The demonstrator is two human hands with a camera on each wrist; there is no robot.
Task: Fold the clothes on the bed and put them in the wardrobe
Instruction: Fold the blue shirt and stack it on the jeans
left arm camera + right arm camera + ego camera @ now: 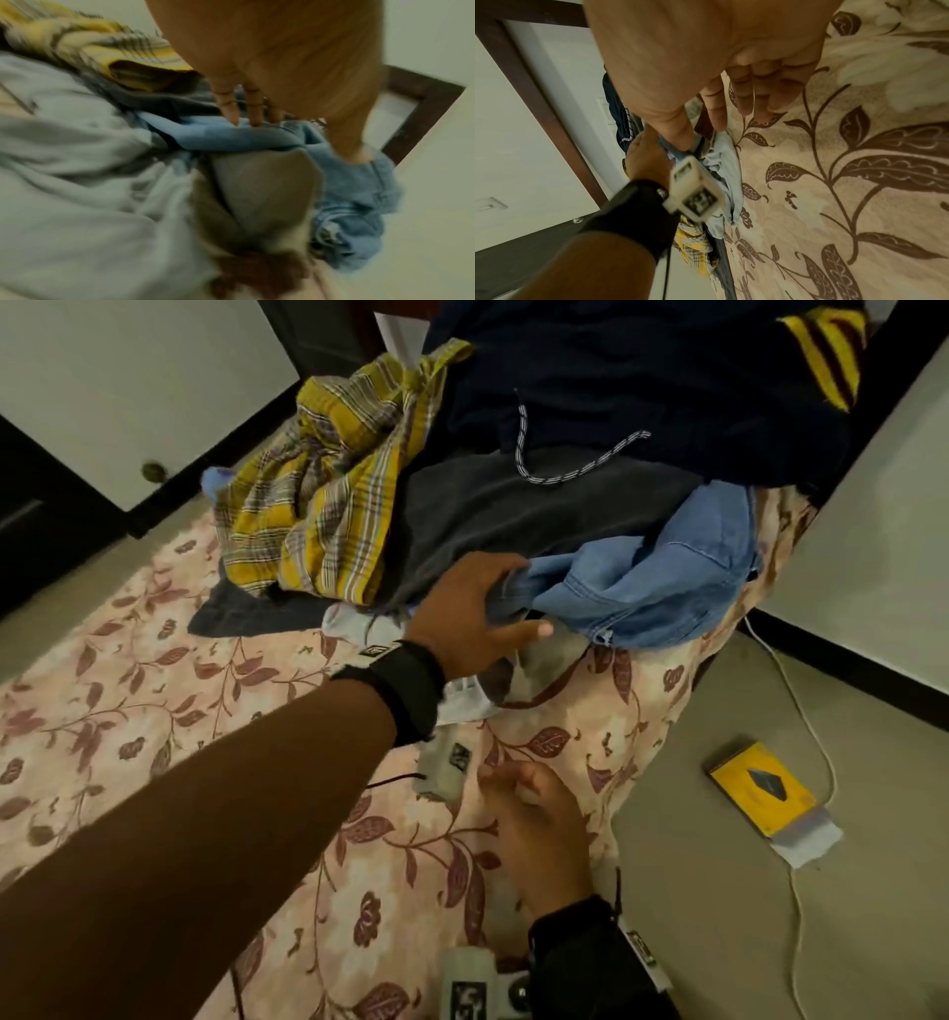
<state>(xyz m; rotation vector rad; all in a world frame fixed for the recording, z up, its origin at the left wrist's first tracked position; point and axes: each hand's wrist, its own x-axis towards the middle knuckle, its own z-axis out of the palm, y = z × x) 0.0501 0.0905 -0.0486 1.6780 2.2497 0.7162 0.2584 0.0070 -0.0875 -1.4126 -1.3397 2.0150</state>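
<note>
A heap of clothes lies at the far end of the bed: a yellow plaid cloth, a dark grey garment, a navy garment with a drawstring and a light blue denim garment. My left hand grips a fold of the denim garment at its near edge, thumb below and fingers on top. A pale grey garment lies under that hand. My right hand hovers over the floral sheet nearer me, fingers relaxed and holding nothing.
The floral bed sheet spreads bare to the left and near me. A white cabinet door with a knob stands beyond the bed at left. On the floor at right lie a yellow box and a white cable.
</note>
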